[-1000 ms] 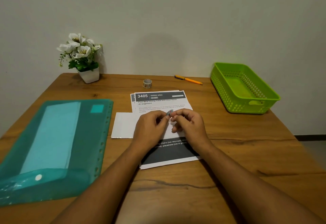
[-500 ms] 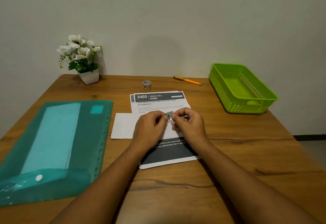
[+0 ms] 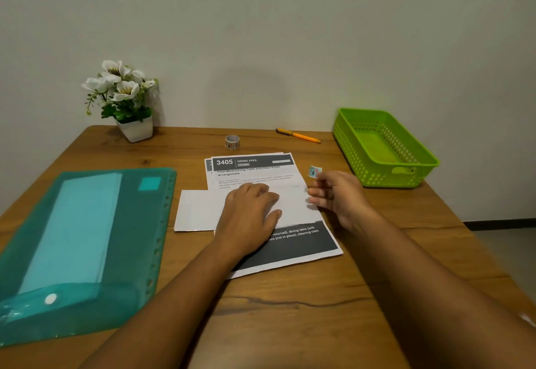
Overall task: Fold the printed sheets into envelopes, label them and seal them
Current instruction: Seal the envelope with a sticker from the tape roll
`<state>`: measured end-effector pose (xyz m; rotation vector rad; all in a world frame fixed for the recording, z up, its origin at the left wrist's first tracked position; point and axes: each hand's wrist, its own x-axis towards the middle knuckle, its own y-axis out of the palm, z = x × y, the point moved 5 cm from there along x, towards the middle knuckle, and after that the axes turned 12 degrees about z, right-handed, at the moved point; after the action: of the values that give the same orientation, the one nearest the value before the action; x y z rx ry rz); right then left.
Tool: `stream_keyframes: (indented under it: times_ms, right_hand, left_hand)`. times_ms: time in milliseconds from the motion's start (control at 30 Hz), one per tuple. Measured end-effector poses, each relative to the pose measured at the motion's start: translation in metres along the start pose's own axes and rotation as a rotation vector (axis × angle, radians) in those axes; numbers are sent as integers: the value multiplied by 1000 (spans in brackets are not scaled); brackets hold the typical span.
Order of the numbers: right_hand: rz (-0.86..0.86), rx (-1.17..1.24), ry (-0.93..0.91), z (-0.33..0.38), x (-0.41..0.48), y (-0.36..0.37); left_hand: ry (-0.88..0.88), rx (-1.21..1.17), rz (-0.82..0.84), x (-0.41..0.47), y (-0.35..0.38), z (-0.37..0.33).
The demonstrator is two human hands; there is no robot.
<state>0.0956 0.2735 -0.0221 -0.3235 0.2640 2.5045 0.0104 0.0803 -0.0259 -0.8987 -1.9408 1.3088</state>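
Observation:
A white folded envelope (image 3: pixel 197 210) lies across the printed sheets (image 3: pixel 252 165) in the middle of the wooden table. My left hand (image 3: pixel 249 212) lies flat on the envelope with straight fingers, pressing it down. Just right of the sheets, my right hand (image 3: pixel 339 194) is raised a little and pinches a small pale-blue piece of patterned tape (image 3: pixel 314 171) at its fingertips. The small tape roll (image 3: pixel 232 141) stands behind the sheets, and an orange pen (image 3: pixel 298 135) lies to its right near the wall.
A teal plastic folder (image 3: pixel 84 241) with pale sheets inside covers the table's left side. A green perforated basket (image 3: pixel 383 148) sits at the back right. A white pot of flowers (image 3: pixel 127 101) stands at the back left against the wall.
My hands, together over the envelope holding the tape piece, have parted. The right hand moved right with the tape; the left dropped flat onto the envelope.

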Motion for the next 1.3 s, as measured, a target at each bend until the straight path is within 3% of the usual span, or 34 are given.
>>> stream_keyframes:
  times_ms: [467, 1067, 1300]
  right_hand:
    - [88, -552, 101, 4, 14, 35]
    - [-12, -590, 148, -3, 27, 39]
    - [-27, -760, 116, -1, 28, 38]
  left_hand:
    - [-79, 91, 11, 5, 6, -1]
    - [-80, 76, 17, 3, 7, 0]
    - [-87, 73, 21, 3, 6, 0]
